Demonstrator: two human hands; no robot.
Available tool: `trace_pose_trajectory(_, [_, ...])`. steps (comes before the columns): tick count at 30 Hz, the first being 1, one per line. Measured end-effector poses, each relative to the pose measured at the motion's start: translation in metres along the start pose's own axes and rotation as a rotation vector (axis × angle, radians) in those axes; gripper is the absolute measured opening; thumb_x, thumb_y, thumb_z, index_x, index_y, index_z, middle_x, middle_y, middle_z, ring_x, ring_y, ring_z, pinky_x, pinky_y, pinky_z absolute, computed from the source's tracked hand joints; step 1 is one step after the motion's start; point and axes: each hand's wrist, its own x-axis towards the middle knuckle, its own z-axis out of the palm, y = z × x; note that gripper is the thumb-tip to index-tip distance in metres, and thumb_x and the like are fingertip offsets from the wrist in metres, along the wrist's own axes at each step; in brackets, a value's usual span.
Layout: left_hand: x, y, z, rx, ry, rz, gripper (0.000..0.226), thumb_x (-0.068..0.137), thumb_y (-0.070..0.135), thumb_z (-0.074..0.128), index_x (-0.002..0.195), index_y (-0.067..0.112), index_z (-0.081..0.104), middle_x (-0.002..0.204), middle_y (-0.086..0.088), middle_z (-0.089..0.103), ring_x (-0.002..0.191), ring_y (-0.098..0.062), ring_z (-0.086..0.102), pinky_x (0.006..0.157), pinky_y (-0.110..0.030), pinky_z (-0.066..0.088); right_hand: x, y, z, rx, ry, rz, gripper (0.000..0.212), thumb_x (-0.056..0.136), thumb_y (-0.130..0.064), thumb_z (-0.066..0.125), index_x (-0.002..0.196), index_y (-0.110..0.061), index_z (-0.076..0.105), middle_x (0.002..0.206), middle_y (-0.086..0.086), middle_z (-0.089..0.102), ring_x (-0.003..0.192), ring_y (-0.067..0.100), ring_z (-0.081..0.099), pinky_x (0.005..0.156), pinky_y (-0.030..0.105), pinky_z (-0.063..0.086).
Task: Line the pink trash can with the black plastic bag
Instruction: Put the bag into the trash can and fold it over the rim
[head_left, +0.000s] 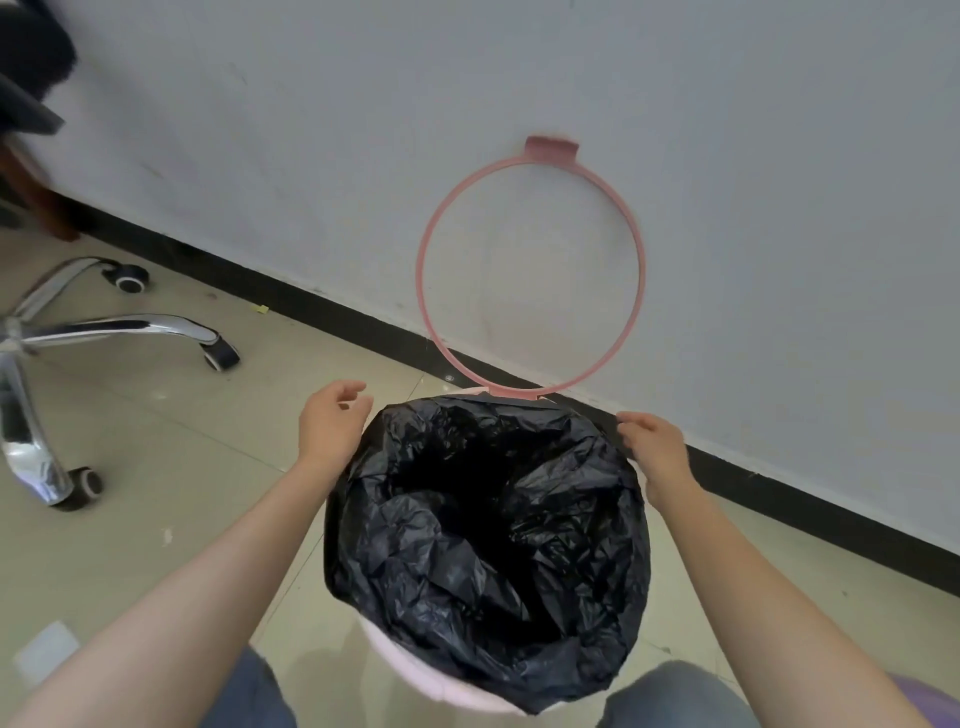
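Pink trash can (415, 670), set on the floor (156, 467) by the wall (727, 208), is draped with the black plastic bag (488, 545). Left hand (332, 426) is held loosely curled, released; right hand (654, 447) pinches the bag's edge.

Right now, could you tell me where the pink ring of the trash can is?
In the head view, the pink ring stands flipped up against the white wall, hinged at the far rim of the bin just above the black bag, right of centre.
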Motion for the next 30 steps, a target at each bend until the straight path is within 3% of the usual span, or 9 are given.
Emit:
trace_pose_trajectory(3, [-0.023, 0.014, -0.010, 0.272, 0.028, 0.374, 0.023, 0.089, 0.013, 0.051, 0.107, 0.008, 0.064, 0.116, -0.013, 0.060, 0.110, -0.028, 0.050, 0.094, -0.037, 0.039, -0.018, 0.003, -0.013, -0.318, 0.095, -0.316, 0.025, 0.087, -0.002, 0.045, 0.102, -0.007, 0.065, 0.114, 0.013, 0.063, 0.107, 0.026, 0.055, 0.090, 0.031, 0.038])
trace_pose_trajectory(6, [-0.037, 0.024, 0.003, 0.593, -0.248, 0.509, 0.038, 0.091, 0.026, 0.048, 0.124, 0.009, 0.052, 0.133, -0.012, 0.050, 0.122, -0.029, 0.043, 0.098, -0.039, 0.038, -0.033, 0.006, -0.007, -0.616, -0.116, -0.521, 0.029, 0.090, -0.008, 0.045, 0.116, -0.008, 0.057, 0.125, 0.012, 0.057, 0.117, 0.027, 0.050, 0.094, 0.031, 0.037])
trace_pose_trajectory(10, [-0.036, 0.027, 0.023, 0.689, -0.470, 0.326, 0.063, 0.090, 0.036, 0.046, 0.143, 0.015, 0.020, 0.146, -0.011, 0.035, 0.130, -0.029, 0.037, 0.101, -0.043, 0.040, -0.032, 0.005, 0.010, -0.698, -0.337, -0.428, 0.049, 0.095, -0.024, 0.041, 0.141, -0.017, 0.025, 0.150, 0.006, 0.030, 0.134, 0.024, 0.034, 0.106, 0.034, 0.031])
trace_pose_trajectory(13, [-0.026, 0.027, 0.031, 0.665, -0.436, 0.286, 0.057, 0.087, 0.038, 0.050, 0.137, 0.019, 0.031, 0.134, -0.011, 0.048, 0.118, -0.030, 0.049, 0.090, -0.040, 0.045, -0.025, 0.004, 0.022, -0.803, -0.302, -0.396, 0.053, 0.093, -0.035, 0.041, 0.141, -0.025, 0.021, 0.144, 0.008, 0.037, 0.121, 0.029, 0.048, 0.088, 0.038, 0.044])
trace_pose_trajectory(17, [-0.014, 0.025, 0.036, 0.556, -0.407, 0.147, 0.036, 0.081, 0.048, 0.056, 0.099, 0.017, 0.055, 0.103, -0.007, 0.064, 0.097, -0.028, 0.059, 0.076, -0.035, 0.045, -0.012, 0.005, 0.028, -0.864, -0.231, -0.333, 0.052, 0.089, -0.045, 0.044, 0.134, -0.023, 0.030, 0.120, 0.007, 0.058, 0.103, 0.029, 0.057, 0.070, 0.033, 0.042])
trace_pose_trajectory(20, [-0.015, 0.030, 0.031, 0.414, -0.415, 0.041, 0.044, 0.085, 0.055, 0.045, 0.071, 0.014, 0.051, 0.080, -0.008, 0.059, 0.083, -0.029, 0.057, 0.069, -0.034, 0.039, -0.010, 0.002, 0.025, -0.731, -0.325, -0.268, 0.060, 0.088, -0.045, 0.050, 0.137, -0.018, 0.030, 0.135, 0.008, 0.049, 0.118, 0.029, 0.049, 0.082, 0.034, 0.039])
trace_pose_trajectory(25, [-0.045, 0.019, -0.003, 0.196, -0.277, 0.076, 0.049, 0.091, 0.042, 0.043, 0.128, 0.010, 0.045, 0.132, -0.015, 0.051, 0.122, -0.030, 0.046, 0.100, -0.041, 0.037, -0.044, 0.006, -0.008, -0.635, -0.171, -0.449, 0.053, 0.089, -0.039, 0.050, 0.136, -0.018, 0.035, 0.140, 0.013, 0.042, 0.130, 0.030, 0.036, 0.106, 0.043, 0.033])
trace_pose_trajectory(28, [-0.078, -0.002, -0.028, 0.189, -0.243, 0.131, 0.058, 0.090, 0.038, 0.048, 0.139, 0.012, 0.031, 0.145, -0.014, 0.037, 0.134, -0.030, 0.033, 0.109, -0.045, 0.029, -0.084, 0.026, -0.030, -0.609, -0.149, -0.533, 0.047, 0.091, -0.037, 0.047, 0.135, -0.021, 0.037, 0.139, 0.012, 0.041, 0.130, 0.027, 0.033, 0.107, 0.039, 0.029])
trace_pose_trajectory(30, [-0.099, -0.013, -0.033, 0.044, -0.266, 0.000, 0.065, 0.090, 0.036, 0.051, 0.143, 0.014, 0.020, 0.150, -0.012, 0.030, 0.136, -0.028, 0.030, 0.110, -0.043, 0.028, -0.107, 0.044, -0.033, -0.527, -0.164, -0.455, 0.052, 0.091, -0.034, 0.048, 0.138, -0.025, 0.030, 0.142, 0.010, 0.035, 0.131, 0.025, 0.031, 0.109, 0.039, 0.027])
